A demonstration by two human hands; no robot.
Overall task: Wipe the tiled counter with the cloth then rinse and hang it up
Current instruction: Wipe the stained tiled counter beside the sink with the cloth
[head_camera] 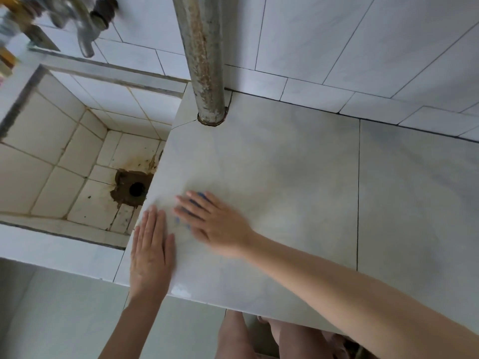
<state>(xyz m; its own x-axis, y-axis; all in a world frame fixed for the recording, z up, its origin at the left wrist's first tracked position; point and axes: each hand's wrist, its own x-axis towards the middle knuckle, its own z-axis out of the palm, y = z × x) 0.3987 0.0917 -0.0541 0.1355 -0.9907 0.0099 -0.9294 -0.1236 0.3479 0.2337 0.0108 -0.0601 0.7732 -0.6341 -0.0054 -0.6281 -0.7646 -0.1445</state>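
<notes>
Pale grey marbled tiles cover the tabletop (pixel 285 177) and the wall (pixel 363 47) behind it. The left hand (pixel 151 252) lies flat on the tabletop near its front edge, palm down, fingers straight and close together, holding nothing. Just beside it, slightly further from the person, the right hand (pixel 217 224) also lies palm down with its fingers straight and a little spread. It presses on a blue cloth (pixel 201 195), which is almost wholly hidden under the palm and fingers; only small blue patches show between and beside the fingers. The right hand and the cloth are blurred, so the cloth's shape cannot be made out. To the left of both hands, below the tabletop's edge, is a sunken tiled sink (pixel 51 151) with stained grout and a dark drain hole (pixel 136 189) ringed with brown dirt, near the left hand's fingertips. Beyond the right hand, at the back of the tabletop, a rusty metal pipe (pixel 204 60) rises from the tiles. A metal tap (pixel 83 29) sticks out from the wall above the sink, well apart from both hands.
</notes>
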